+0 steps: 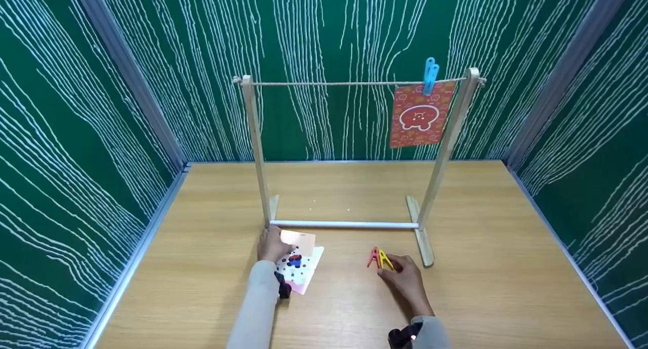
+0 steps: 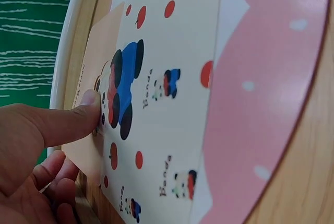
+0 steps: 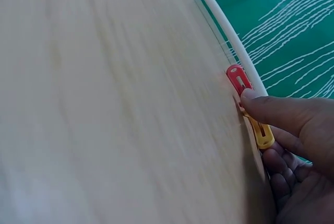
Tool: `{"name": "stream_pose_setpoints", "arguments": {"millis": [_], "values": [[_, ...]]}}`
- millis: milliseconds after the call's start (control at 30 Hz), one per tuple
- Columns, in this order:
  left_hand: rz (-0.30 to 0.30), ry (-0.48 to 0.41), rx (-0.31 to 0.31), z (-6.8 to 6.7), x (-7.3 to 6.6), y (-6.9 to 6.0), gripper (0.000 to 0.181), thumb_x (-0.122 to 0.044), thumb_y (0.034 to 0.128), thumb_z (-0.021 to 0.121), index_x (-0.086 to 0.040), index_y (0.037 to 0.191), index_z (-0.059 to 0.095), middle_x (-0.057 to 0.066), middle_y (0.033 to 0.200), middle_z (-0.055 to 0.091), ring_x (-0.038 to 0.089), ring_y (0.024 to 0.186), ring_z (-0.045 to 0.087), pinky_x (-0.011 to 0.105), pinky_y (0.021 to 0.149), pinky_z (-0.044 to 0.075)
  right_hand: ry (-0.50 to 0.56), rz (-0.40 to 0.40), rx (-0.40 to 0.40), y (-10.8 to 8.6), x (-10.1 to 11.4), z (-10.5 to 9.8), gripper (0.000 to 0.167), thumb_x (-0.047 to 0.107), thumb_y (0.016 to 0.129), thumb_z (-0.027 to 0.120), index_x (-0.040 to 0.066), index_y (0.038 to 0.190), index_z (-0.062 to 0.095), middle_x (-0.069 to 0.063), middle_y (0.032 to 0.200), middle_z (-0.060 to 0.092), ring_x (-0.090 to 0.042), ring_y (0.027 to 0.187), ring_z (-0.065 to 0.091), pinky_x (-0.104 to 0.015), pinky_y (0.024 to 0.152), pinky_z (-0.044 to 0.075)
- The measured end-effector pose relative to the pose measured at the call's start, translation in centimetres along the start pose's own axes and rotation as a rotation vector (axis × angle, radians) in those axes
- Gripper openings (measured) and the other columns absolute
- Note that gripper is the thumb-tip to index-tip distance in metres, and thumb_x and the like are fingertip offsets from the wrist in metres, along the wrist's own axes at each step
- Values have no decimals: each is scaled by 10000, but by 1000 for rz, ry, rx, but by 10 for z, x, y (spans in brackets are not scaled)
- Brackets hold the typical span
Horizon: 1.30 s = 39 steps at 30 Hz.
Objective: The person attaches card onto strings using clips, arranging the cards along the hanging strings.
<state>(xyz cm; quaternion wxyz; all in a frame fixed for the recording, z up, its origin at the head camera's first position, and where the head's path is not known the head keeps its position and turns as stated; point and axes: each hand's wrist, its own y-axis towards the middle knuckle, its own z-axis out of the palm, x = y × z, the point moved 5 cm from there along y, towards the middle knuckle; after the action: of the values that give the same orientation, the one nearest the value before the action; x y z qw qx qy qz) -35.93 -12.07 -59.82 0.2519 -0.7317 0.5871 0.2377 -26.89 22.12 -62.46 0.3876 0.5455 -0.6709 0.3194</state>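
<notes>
My left hand [image 1: 273,245] is at the left side of a small pile of picture cards. Its thumb presses the face of a peach card [image 2: 96,41], with the other fingers behind its edge, pinching it. A white card [image 2: 162,125] with panda and red apple drawings lies beside it, overlapping a pink-edged card [image 2: 271,41]. My right hand [image 1: 406,283] pinches a yellow clothespin [image 1: 385,261] between thumb and fingers. A red clothespin [image 1: 373,257] stands right against it on the left; in the right wrist view the thumb tip reaches the red one's end.
A wooden rack [image 1: 259,151] with a string [image 1: 329,83] stands behind the hands. A blue clothespin [image 1: 430,76] holds a red bear card [image 1: 420,118] near the string's right end. A white bar [image 1: 344,224] joins the rack's feet. Green walls [image 1: 314,121] enclose the wooden table [image 1: 344,313].
</notes>
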Motion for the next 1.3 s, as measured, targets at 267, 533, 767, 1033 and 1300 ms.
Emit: {"name": "stream_pose_setpoints", "arguments": {"millis": [267, 533, 767, 1033, 1300], "values": [[57, 24, -16, -3, -1, -1, 502, -173, 663, 863, -27, 1021, 542, 138, 1024, 566, 309, 964, 531, 439, 838, 437, 25, 10, -7, 0, -1, -3, 432, 103, 734, 786, -17, 1135, 677, -137, 983, 619, -202, 866, 545, -267, 754, 432], [34, 33, 10, -1, 0, 2, 537, -201, 687, 858, -11, 1107, 582, 153, 1108, 583, 314, 1066, 520, 449, 926, 426, 28, 89, 36, 3, -1, -8, 445, 122, 757, 764, -33, 1158, 655, -172, 1055, 611, -248, 935, 558, -285, 783, 442], [45, 37, 8, 2, 3, 4, 501, -216, 678, 863, -12, 1043, 588, 147, 1062, 578, 301, 1028, 517, 450, 894, 436, 1, 127, 68, 5, 0, -8, 410, 90, 767, 719, -24, 1156, 658, -185, 1113, 648, -278, 1003, 587, -409, 899, 470], [75, 52, 12, -1, -2, 3, 562, -220, 686, 854, 26, 1121, 596, 184, 1113, 616, 340, 1059, 547, 468, 918, 449, -2, 96, 45, 6, 6, -11, 319, 34, 789, 666, -70, 1090, 667, -201, 1024, 684, -271, 934, 624, -385, 863, 511], [25, 20, 110, -1, -5, 2, 568, -193, 706, 841, 34, 1145, 561, 184, 1122, 625, 314, 1012, 570, 442, 916, 469, -50, 56, 56, 6, 11, -13, 315, 24, 772, 659, -104, 1061, 668, -211, 962, 690, -247, 854, 616, -360, 781, 526]]}}
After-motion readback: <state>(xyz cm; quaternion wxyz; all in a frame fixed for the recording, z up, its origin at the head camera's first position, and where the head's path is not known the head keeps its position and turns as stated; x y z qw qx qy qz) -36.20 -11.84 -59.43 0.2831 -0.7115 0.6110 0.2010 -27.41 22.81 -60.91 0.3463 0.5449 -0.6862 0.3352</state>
